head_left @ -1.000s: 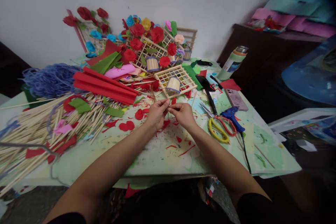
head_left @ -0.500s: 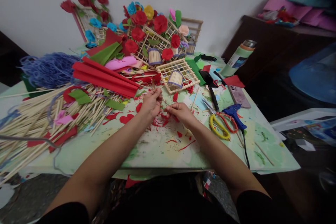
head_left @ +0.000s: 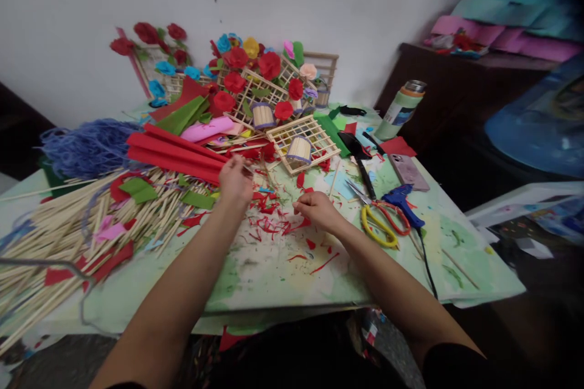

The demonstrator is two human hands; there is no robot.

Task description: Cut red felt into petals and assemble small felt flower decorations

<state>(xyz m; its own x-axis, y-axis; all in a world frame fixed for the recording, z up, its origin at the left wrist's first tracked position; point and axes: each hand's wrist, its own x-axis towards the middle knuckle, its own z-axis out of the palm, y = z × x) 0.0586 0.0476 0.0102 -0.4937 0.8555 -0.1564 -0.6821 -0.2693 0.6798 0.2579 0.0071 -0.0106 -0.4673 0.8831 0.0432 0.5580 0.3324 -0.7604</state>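
My left hand (head_left: 235, 182) is above the table, beside the near end of the red folded paper (head_left: 177, 155). Its fingers are curled together and slightly blurred; whatever they hold is too small to make out. Lower and to the right, my right hand (head_left: 318, 211) has thumb and fingertips pinched over the scattered red paper scraps (head_left: 274, 223). What is in that pinch is hidden. Just beyond the hands lies a wooden stick lattice (head_left: 319, 127) with a small stick-built basket (head_left: 300, 149) on it.
Thin wooden sticks (head_left: 59, 225) and blue yarn (head_left: 86, 146) cover the left side. Paper flowers (head_left: 235, 82) on lattices stand at the back. To the right are scissors (head_left: 378, 228), a blue glue gun (head_left: 404, 203), a phone (head_left: 409, 171) and a bottle (head_left: 402, 109).
My hands were close together over the scraps and have moved apart. The left one went leftward to the red folded paper, while the right stayed over the scraps. The camera view shifted slightly.
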